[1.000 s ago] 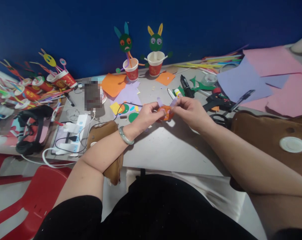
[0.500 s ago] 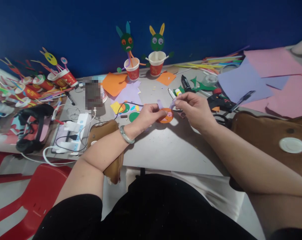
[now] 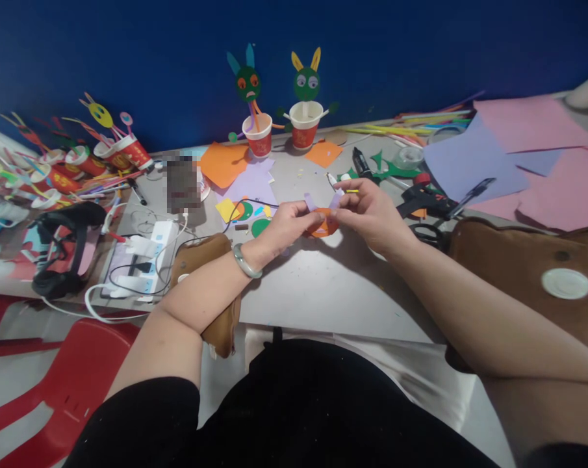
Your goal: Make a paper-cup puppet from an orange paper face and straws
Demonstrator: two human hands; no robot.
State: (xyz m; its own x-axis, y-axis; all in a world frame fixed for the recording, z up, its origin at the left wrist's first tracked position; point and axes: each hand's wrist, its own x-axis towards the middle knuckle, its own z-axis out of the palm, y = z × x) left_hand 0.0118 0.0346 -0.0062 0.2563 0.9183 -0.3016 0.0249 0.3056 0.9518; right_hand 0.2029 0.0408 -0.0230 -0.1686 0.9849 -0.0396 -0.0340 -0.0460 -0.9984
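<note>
An orange paper face [image 3: 324, 226] is held low over the table, its left side pinched between the thumb and fingers of my left hand [image 3: 288, 227]. One purple paper ear [image 3: 309, 200] stands up from its top edge beside my left fingers. My right hand [image 3: 364, 211] is closed on a second purple paper ear [image 3: 335, 199] at the upper right edge of the face. My right fingers partly hide where ear and face meet, so whether they are joined cannot be seen. Just behind my right hand lie a glue stick [image 3: 345, 177] and a black marker [image 3: 362, 162].
Two paper cups with green faces [image 3: 247, 82] [image 3: 306, 84] stand at the back. Scissors [image 3: 427, 234] and a tape roll [image 3: 410, 156] lie right, near purple sheets [image 3: 473, 162]. Paper scraps [image 3: 262, 227], a power strip [image 3: 160, 257] and a headset [image 3: 67, 247] lie left. Brown cushions [image 3: 522, 279] flank me.
My right hand has moved slightly left and down, bringing the second purple ear against the face's edge. The face is tilted a little differently, and my left hand keeps its grip.
</note>
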